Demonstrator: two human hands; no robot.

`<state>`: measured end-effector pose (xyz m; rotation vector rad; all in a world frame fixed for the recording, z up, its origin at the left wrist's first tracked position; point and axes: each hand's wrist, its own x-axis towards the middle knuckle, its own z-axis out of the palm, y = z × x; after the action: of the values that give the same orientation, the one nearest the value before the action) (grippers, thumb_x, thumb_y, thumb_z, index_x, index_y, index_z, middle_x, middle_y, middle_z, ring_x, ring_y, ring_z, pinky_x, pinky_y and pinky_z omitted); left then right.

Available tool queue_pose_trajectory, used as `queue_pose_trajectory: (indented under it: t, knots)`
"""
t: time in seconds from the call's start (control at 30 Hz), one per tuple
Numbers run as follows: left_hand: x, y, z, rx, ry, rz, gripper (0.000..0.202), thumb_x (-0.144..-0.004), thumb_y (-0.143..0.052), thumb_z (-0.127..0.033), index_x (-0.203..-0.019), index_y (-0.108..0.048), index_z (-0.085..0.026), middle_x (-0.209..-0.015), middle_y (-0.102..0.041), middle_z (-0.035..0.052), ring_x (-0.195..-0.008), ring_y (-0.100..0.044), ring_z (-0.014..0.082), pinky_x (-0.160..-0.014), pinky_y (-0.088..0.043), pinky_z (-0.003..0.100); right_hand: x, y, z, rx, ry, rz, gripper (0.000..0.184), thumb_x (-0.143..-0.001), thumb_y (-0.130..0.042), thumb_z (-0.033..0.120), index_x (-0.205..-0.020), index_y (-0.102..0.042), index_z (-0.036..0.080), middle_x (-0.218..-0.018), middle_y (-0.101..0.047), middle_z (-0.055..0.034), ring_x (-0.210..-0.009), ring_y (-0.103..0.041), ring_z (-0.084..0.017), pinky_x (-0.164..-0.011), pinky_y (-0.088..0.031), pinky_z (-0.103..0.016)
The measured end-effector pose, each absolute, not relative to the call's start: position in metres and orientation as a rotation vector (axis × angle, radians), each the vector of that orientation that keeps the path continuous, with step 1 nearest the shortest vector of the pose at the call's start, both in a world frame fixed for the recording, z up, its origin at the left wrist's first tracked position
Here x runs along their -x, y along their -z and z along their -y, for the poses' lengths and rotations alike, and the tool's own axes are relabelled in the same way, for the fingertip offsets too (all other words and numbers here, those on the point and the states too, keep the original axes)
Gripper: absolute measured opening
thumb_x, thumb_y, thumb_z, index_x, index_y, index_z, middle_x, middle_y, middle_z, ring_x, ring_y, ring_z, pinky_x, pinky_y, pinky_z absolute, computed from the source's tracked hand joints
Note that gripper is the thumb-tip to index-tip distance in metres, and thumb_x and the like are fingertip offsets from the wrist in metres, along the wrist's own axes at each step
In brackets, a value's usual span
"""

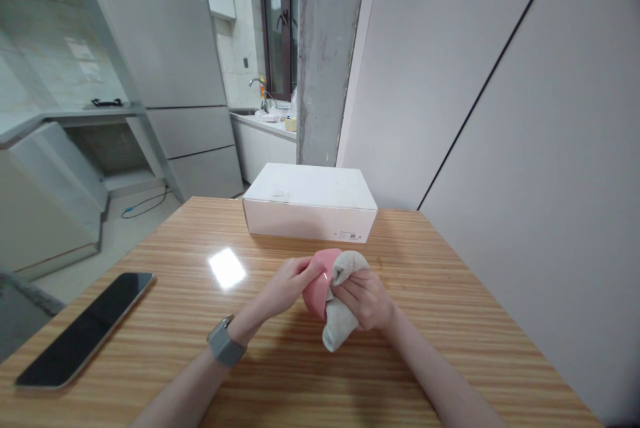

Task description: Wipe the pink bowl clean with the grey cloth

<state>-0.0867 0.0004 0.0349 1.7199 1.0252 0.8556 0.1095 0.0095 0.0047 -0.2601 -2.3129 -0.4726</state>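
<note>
Holding a pink sock (316,289) and a beige sock (340,318) together just above the worktop (450,348), both hands meet a little below the middle of the frame. The left hand (286,287), with a grey watch (226,341) on its wrist, has its fingertips pinched on the edge of the pink sock. The right hand (367,300) is wrapped around the beige one, fingers curled shut on the bunched cloth, whose loose end hangs toward the wood.

Both socks look light, soft and limp: they should fold and sag wherever they are unsupported, and neither seems slippery or breakable. A pinch at the cuff or edge looks like the surest place to take hold, since the bundled middle would likely squash and shift under the fingers.

Behind the hands, near the frame's centre, sits a closed white box (310,205). A dark phone (87,327) lies flat at the lower left, well apart from the socks.
</note>
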Motion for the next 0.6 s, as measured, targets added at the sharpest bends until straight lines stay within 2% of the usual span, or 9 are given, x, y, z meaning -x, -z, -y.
queue_pose_trajectory:
  t: [0.1, 0.27, 0.4, 0.5, 0.6]
  knots:
    - [0.084, -0.038, 0.001, -1.711, -0.867, -0.998, 0.045, -0.09, -0.039, -0.047, -0.078, -0.062, -0.011, -0.071, -0.059, 0.0006, -0.07, -0.047, 0.0144, -0.064, -0.036, 0.024, -0.112, -0.003, -0.009, 0.318, 0.453, 2.289, 0.04, -0.093, -0.028, 0.031, -0.09, -0.063, 0.011, -0.068, -0.064, -0.0097, -0.062, -0.058, -0.02, -0.062, -0.049, -0.034]
    - [0.081, -0.042, 0.006, -1.655, -0.893, -0.94, 0.037, -0.089, -0.044, -0.044, -0.084, -0.062, -0.012, -0.081, -0.063, 0.0028, -0.077, -0.05, 0.0166, -0.071, -0.039, 0.026, -0.114, 0.001, -0.01, 0.386, 0.43, 2.237, 0.039, -0.092, -0.031, 0.036, -0.094, -0.062, 0.012, -0.069, -0.065, -0.0096, -0.064, -0.06, -0.022, -0.063, -0.047, -0.036]
    - [0.074, -0.036, 0.013, -1.414, -1.001, -0.797, 0.025, -0.082, -0.058, -0.036, -0.096, -0.06, -0.016, -0.091, -0.062, 0.0023, -0.086, -0.052, 0.0162, -0.08, -0.04, 0.027, -0.117, 0.002, -0.015, 0.517, 0.45, 2.107, 0.049, -0.092, -0.025, 0.043, -0.1, -0.061, 0.01, -0.078, -0.067, -0.0136, -0.07, -0.063, -0.025, -0.064, -0.048, -0.038]
    - [0.068, -0.025, 0.01, -1.138, -1.05, -0.668, 0.024, -0.074, -0.068, -0.027, -0.094, -0.06, -0.017, -0.087, -0.061, 0.0, -0.081, -0.053, 0.0133, -0.077, -0.041, 0.025, -0.119, -0.001, -0.017, 0.512, 0.442, 2.095, 0.052, -0.092, -0.024, 0.045, -0.106, -0.06, 0.01, -0.086, -0.068, -0.0156, -0.079, -0.064, -0.026, -0.07, -0.049, -0.04]
    - [0.069, -0.016, 0.002, -0.923, -1.063, -0.617, 0.024, -0.078, -0.061, -0.037, -0.087, -0.063, -0.015, -0.085, -0.065, 0.0027, -0.08, -0.057, 0.0149, -0.077, -0.042, 0.026, -0.115, -0.008, -0.012, 0.434, 0.397, 2.208, 0.044, -0.09, -0.027, 0.037, -0.105, -0.06, 0.01, -0.089, -0.069, -0.0158, -0.083, -0.064, -0.025, -0.076, -0.049, -0.04]
